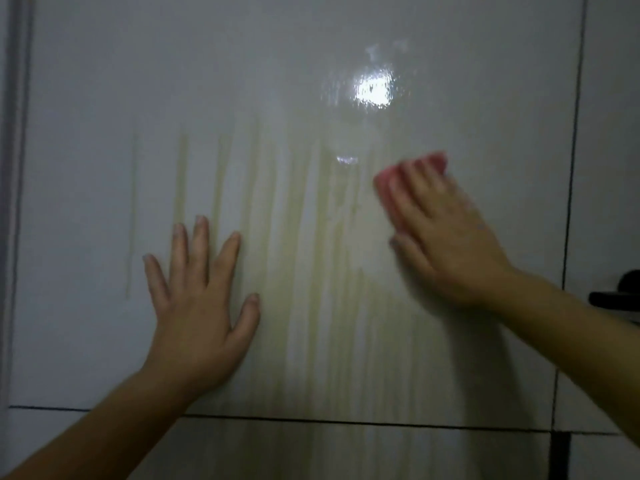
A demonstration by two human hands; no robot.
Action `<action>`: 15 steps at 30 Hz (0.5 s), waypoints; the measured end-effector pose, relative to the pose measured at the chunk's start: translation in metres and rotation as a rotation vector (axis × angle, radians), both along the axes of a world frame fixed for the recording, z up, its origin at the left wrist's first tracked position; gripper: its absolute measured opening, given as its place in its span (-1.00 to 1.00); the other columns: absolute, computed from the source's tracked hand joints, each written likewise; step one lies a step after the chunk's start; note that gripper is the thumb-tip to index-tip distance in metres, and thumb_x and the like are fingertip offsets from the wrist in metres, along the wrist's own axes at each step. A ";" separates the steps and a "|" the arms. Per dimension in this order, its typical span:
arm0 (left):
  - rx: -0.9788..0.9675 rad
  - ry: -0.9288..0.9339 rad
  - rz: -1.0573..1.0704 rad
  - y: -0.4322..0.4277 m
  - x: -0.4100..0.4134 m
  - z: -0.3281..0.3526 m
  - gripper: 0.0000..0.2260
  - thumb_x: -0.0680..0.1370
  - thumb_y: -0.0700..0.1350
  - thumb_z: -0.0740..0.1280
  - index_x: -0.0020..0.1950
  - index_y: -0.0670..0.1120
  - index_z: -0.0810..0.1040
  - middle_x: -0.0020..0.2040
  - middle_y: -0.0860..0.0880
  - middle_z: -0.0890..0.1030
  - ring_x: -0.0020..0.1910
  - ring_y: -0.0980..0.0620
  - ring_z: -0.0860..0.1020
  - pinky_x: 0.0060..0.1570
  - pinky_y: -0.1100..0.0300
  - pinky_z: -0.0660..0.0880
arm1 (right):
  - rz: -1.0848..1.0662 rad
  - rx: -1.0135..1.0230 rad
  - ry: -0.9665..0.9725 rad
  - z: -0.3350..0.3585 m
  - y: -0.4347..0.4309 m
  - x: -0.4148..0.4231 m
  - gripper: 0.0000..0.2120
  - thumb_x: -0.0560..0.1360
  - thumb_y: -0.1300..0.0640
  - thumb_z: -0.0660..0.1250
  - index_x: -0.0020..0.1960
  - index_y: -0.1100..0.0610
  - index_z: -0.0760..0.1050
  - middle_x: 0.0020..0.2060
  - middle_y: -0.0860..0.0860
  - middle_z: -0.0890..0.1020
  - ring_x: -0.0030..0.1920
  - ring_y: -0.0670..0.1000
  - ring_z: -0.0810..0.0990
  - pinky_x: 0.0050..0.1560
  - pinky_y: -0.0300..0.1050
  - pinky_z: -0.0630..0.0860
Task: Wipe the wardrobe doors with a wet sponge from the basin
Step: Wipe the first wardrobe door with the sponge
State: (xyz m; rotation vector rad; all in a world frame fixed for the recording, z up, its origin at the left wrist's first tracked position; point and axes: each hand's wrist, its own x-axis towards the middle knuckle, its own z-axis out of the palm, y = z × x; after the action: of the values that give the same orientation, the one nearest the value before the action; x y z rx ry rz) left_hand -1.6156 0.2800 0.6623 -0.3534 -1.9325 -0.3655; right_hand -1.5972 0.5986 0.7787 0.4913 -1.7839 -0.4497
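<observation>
A pale wardrobe door (104, 98) fills our view. Right of centre, our right hand (446, 230) presses the pink sponge (382, 188) under flat fingers (415, 183); yellow streaks (294, 271) lie lower left, beside our flat, empty left hand (197, 306).

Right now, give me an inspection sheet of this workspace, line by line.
Surface: wardrobe door, wet, yellowish streaks running down its middle, light glare above.
Job's things: pink sponge pressed to the door under the right hand; basin not in view.
Clutter: nothing seen.
Grippers: left hand flat on the door, fingers spread; right hand blurred, pressing the sponge.
Cables: nothing seen.
Surroundings: dark handle beyond the door's right seam.
</observation>
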 end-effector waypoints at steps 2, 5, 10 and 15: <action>0.002 -0.018 0.010 -0.003 -0.001 -0.001 -0.31 0.58 0.21 0.05 0.67 0.03 0.00 0.68 -0.06 -0.21 0.64 -0.10 -0.30 0.53 -0.37 -0.20 | 0.023 -0.294 -0.018 0.037 -0.012 -0.001 -0.31 0.66 -0.17 -0.03 0.67 0.08 -0.15 0.65 0.16 -0.14 0.64 0.18 -0.17 0.62 0.06 -0.24; -0.009 -0.030 0.008 -0.001 0.001 0.001 -0.33 0.60 0.21 0.04 0.67 0.04 -0.01 0.68 -0.06 -0.20 0.64 -0.10 -0.29 0.54 -0.35 -0.20 | 0.081 -0.188 -0.001 0.020 -0.047 -0.009 -0.30 0.66 -0.17 0.03 0.67 0.17 -0.03 0.64 0.27 -0.05 0.63 0.28 -0.14 0.62 0.25 -0.10; 0.005 -0.011 -0.025 -0.016 0.006 0.001 -0.33 0.59 0.19 0.02 0.68 0.06 -0.07 0.69 -0.05 -0.16 0.65 -0.03 -0.22 0.58 -0.25 -0.13 | 0.030 0.301 -0.050 0.018 -0.039 -0.011 -0.35 0.68 -0.17 0.02 0.66 0.11 0.01 0.64 0.21 0.03 0.65 0.22 -0.09 0.62 0.22 -0.06; 0.087 0.009 0.038 -0.059 -0.001 -0.002 -0.33 0.60 0.18 0.02 0.67 0.03 -0.06 0.68 -0.09 -0.19 0.65 -0.05 -0.26 0.59 -0.17 -0.23 | 0.016 -0.131 0.022 0.043 -0.083 -0.011 -0.30 0.66 -0.20 -0.06 0.67 0.13 -0.10 0.65 0.18 -0.06 0.64 0.21 -0.17 0.62 0.23 -0.14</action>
State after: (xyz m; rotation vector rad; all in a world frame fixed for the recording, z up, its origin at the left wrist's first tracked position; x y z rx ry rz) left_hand -1.6163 0.2211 0.6604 -0.2601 -1.9056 -0.4212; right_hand -1.6087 0.5154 0.8216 0.4065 -1.7739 -0.3238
